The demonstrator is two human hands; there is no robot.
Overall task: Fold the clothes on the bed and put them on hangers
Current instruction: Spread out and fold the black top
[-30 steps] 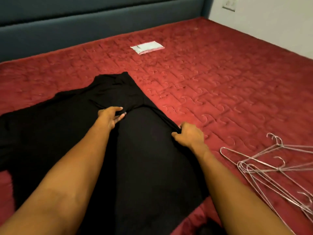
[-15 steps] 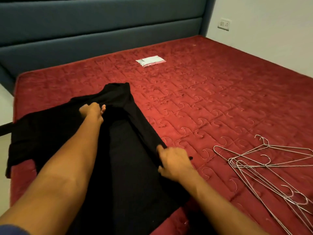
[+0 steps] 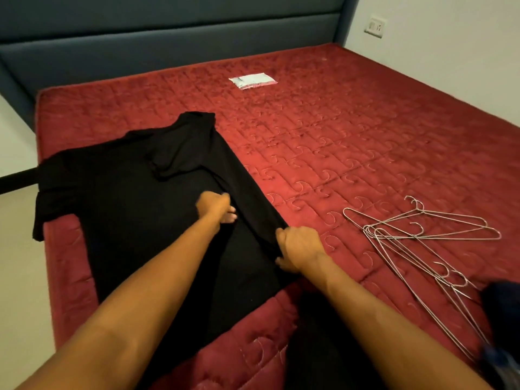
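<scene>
1. Cloth comes first: the soft black piece of clothing point(image 3: 135, 209) lies flat on the near left part of the red quilted bed point(image 3: 351, 142). One sleeve hangs over the left side, and the bottom end hangs over the near edge.
2. I think it is light and floppy. It will not keep a shape by itself, so it would sag and wrinkle if I lifted it by one spot. It looks a bit smooth, so a fold could slide open.
3. I think the best places to hold it are the edges and corners of the folded strip, one in each hand and well apart.
4. My right hand point(image 3: 298, 253) has its fingers and thumb curled round the right edge of the folded strip and holds it.
5. My left hand point(image 3: 215, 208) is on the cloth in the middle, near my right hand. It is blurry, so I cannot tell if it pinches the cloth or only presses on it.
6. The thin silver wire hangers point(image 3: 422, 237) lie in a heap on the bed to my right, apart from the clothing. A flat white packet point(image 3: 252, 81) lies far up the bed.
7. Half a second ago my left hand was farther up, by the folded sleeve. Now it has come back toward me. My right hand holds the same edge as before. The hangers and the packet have not moved.
</scene>
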